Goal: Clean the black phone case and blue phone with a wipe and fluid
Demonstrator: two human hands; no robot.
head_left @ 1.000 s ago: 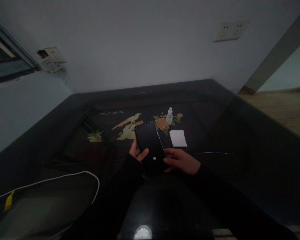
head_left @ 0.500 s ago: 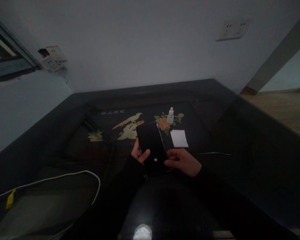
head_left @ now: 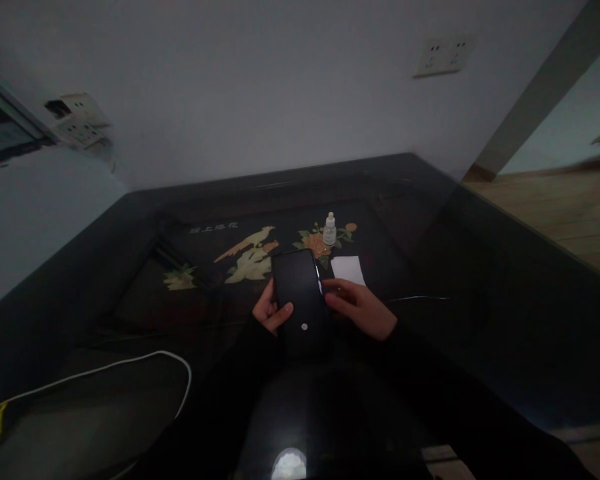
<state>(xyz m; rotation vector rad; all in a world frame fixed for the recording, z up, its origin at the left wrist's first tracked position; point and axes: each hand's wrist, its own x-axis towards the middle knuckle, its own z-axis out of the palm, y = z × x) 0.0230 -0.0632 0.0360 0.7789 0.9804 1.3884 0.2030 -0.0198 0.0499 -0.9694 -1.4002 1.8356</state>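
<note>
L hand [head_left: 271, 315] has a black, flat, rectangular smartphone w/ rounded corners [head_left: 296, 280] clamped at its left side: thumb on the front, other fingers wrapped round the edge & partly hidden behind. R hand [head_left: 364, 311] is at the phone's right edge, thumb & index tips close to it; can't tell if they're touching or pinched on it, too dark.

Phone's over the near-middle part of a glossy black table [head_left: 405, 220], far end tipped up a bit, imo; can't tell if the bottom end rests on the surface. Screen's dark exc. a small pale round striped icon [head_left: 305, 327] near the bottom.

Step in hand, by the look of it: steadying phone w/ L, working its R edge w/ R. Next move prob. calls for a firm L grip & precise R fingertip placement on that narrow side.

Nearby: small white paper stack [head_left: 347, 267] just past R hand, partly covered by it in view; small clear dropper-type bottle w/ white cap [head_left: 329, 233], upright, beyond the paper. Thin white cable [head_left: 160, 353] off to the left, well apart.
</note>
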